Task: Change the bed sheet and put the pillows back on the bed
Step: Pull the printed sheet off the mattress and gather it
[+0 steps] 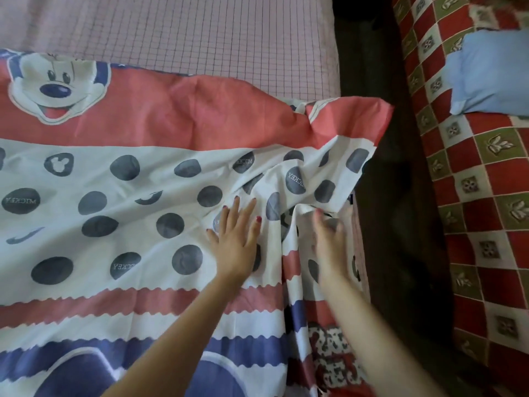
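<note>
The bed sheet (143,173) covers the mattress's (200,32) near part; a pillow (492,73) lies right.

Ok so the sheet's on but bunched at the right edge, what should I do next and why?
Probably pull the folded-over corner toward the bare checked mattress, since the sheet is rumpled there. The left hand lies flat, pinning it; the right hand is at the edge.

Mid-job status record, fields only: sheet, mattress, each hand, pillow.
sheet: cartoon-print sheet spread over the near part of the bed, right corner bunched and folded
mattress: checked mattress bare at the far end
left hand: left hand flat on the sheet, fingers spread
right hand: right hand blurred at the bunched edge, grip unclear
pillow: blue pillow on the neighbouring red patterned cover, off this bed
</note>
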